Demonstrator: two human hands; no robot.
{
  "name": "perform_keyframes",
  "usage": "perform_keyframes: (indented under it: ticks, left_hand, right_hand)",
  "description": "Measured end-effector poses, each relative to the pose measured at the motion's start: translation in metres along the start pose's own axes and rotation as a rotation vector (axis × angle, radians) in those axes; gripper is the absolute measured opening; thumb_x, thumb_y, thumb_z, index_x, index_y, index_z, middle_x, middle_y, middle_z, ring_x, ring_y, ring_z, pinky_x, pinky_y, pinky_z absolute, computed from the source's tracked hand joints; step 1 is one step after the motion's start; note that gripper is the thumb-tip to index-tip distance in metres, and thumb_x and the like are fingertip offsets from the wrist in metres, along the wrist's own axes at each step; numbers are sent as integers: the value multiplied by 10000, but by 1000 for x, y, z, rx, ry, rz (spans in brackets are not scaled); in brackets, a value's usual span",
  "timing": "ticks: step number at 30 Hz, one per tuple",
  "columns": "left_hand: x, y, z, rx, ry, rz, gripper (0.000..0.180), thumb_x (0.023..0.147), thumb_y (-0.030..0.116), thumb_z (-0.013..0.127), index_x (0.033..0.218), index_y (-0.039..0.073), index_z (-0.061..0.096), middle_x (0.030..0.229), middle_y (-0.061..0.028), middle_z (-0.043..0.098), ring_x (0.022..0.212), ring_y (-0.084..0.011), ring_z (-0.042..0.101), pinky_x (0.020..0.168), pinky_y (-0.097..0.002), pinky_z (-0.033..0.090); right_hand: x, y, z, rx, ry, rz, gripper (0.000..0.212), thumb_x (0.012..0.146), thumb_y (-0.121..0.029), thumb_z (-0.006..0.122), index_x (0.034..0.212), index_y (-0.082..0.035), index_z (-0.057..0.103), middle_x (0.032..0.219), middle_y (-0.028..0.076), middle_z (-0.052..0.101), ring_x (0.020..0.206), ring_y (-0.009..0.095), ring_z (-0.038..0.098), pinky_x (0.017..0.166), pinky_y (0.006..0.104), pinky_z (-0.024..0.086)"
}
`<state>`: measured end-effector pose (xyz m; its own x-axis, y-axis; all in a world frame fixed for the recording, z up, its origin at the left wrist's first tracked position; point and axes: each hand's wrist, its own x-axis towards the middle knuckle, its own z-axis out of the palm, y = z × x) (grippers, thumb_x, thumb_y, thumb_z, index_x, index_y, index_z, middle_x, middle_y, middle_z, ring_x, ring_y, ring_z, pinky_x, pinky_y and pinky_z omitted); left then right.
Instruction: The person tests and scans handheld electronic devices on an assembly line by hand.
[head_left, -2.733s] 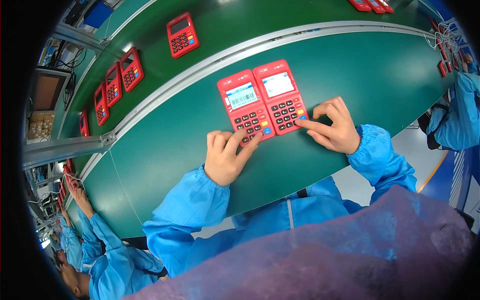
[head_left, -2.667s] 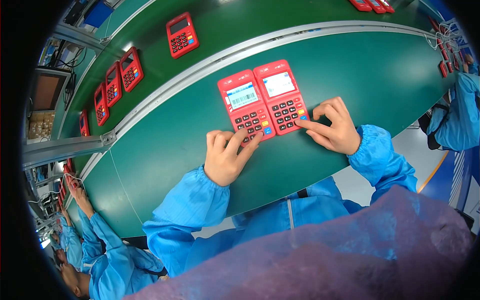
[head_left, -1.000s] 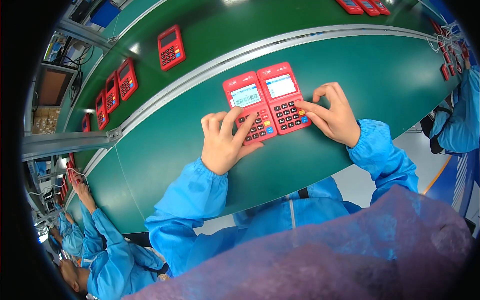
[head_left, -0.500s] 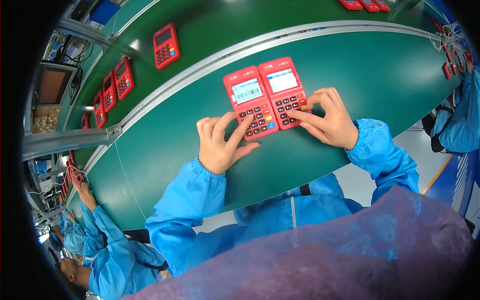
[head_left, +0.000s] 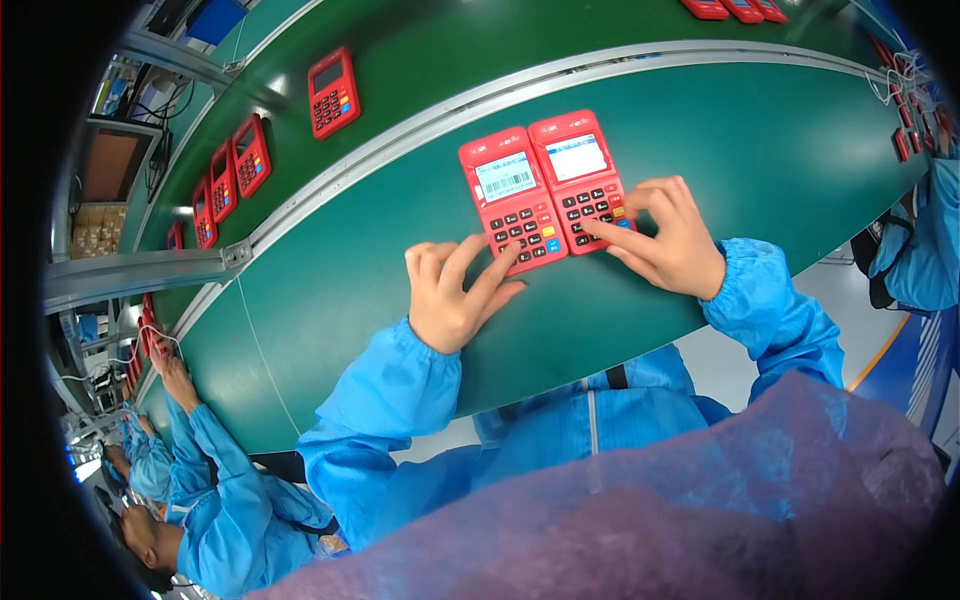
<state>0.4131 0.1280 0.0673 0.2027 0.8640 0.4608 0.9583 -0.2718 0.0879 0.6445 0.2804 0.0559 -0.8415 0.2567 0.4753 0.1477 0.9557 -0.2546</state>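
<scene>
Green worktop (head_left: 345,290), 2 red terminals (head_left: 512,200), keypads (head_left: 524,232) beneath the fingers (head_left: 488,283).

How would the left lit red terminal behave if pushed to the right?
The left terminal looks like rigid plastic, so it probably would not bend. Lying flat on the smooth table, it would likely slide rather than tip, perhaps nudging the right terminal.

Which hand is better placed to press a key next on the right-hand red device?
Probably the right hand: its index finger reaches over that device's keypad. The left hand has its fingers by the lower keys of the neighbouring red device, farther off.
</scene>
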Motion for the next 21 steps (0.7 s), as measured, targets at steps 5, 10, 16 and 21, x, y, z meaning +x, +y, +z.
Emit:
perform_keyframes:
  ticks: [5,10,16,21]
  left_hand:
    - [7,8,11,-36,-2,76,441,646,248,770,1066,182,654,1100,-32,499,878,-201,461,766,-387,379]
    - [10,7,18,-15,-18,86,387,662,177,753,1037,172,661,1077,-37,511,873,-210,467,761,-397,380]
    - [21,8,17,-38,-73,82,381,660,166,747,1032,173,665,1089,-27,514,896,-231,459,767,-397,385]
    - [30,15,6,-280,-178,-273,625,640,201,790,1218,194,552,1207,-121,424,994,-310,434,854,-401,419]
  right_hand:
    - [-25,7,-11,45,15,83,331,722,-155,699,1050,-157,653,899,62,476,894,236,476,745,376,397]
    - [-27,8,-11,48,6,64,282,738,-168,693,1018,-152,664,884,54,478,892,228,475,747,375,401]
    - [-27,12,-15,21,-86,99,304,760,-181,674,1062,-164,648,896,58,467,907,234,449,757,375,400]
    - [-23,21,-28,343,-56,361,365,820,-153,608,1184,-140,586,939,97,436,910,245,440,787,366,414]
